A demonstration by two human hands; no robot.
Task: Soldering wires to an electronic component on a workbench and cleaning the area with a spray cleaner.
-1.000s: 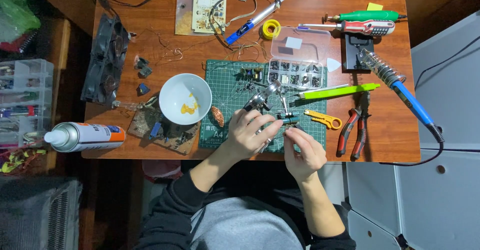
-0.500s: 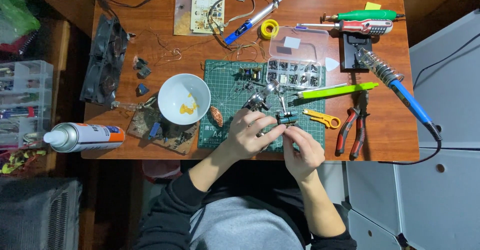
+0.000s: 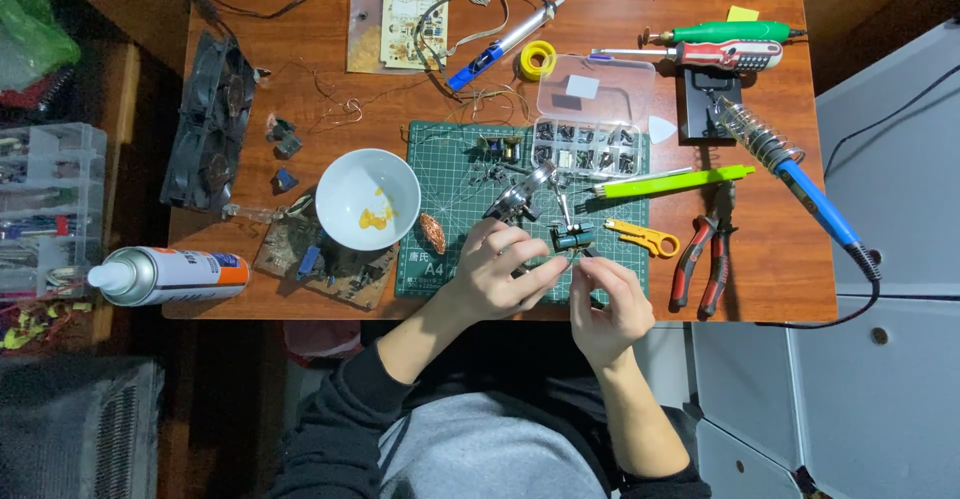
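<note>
Both hands on the green gridded cutting mat (image 3: 450, 174), at its near edge. Left hand (image 3: 495, 274) and right hand (image 3: 600, 304) fingertips pinched together on a small dark cylindrical component (image 3: 573, 240). Yellow wire stripper (image 3: 640, 238) just right of it; white ceramic bowl (image 3: 367, 199) left of mat.

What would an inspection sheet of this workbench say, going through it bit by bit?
Surface: wooden table, green cutting mat in the middle.
Job's things: small dark component clamped in a metal stand.
Clutter: white bowl, spray can, clear parts box, red pliers, screwdrivers, circuit boards.
Grippers: left hand and right hand, fingertips at the component.
Cables: soldering iron lead runs off the right edge; loose wires near the top.
Surroundings: grey cabinet right, plastic drawers left.
</note>
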